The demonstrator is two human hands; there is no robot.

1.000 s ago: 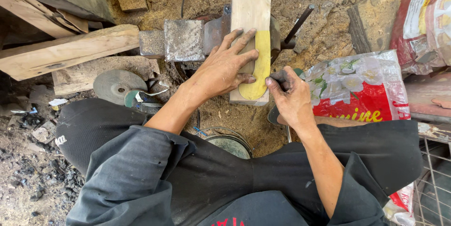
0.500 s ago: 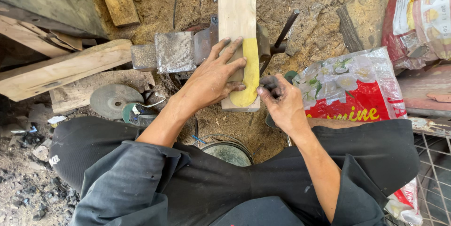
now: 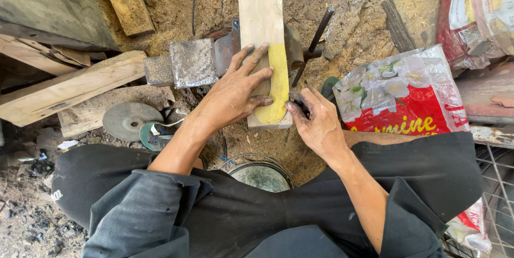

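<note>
Below, I watch the left hand (image 3: 235, 94) lie flat and open, fingers spread, pressing a curved yellow template (image 3: 276, 89) onto a pale wooden plank (image 3: 261, 17); it grips nothing, only holds the piece down. At three o'clock from it, just beside the plank's near end, the right hand (image 3: 318, 124) is curled around a small dark tool (image 3: 300, 105), too hidden for me to tell its kind, with its tip at the template's edge. The plank runs toward twelve o'clock across a rusty metal vise (image 3: 195, 62), whose dark handle bar (image 3: 316, 35) juts out at one o'clock. At nine o'clock from the left hand, a grey grinding disc (image 3: 126, 118) lies on the sawdust-covered ground near a thick timber beam (image 3: 64, 89). At three o'clock from the right hand sits a red and white flowered sack (image 3: 407, 97). At six o'clock, between the knees, I see a round metal container (image 3: 261, 175).
</note>
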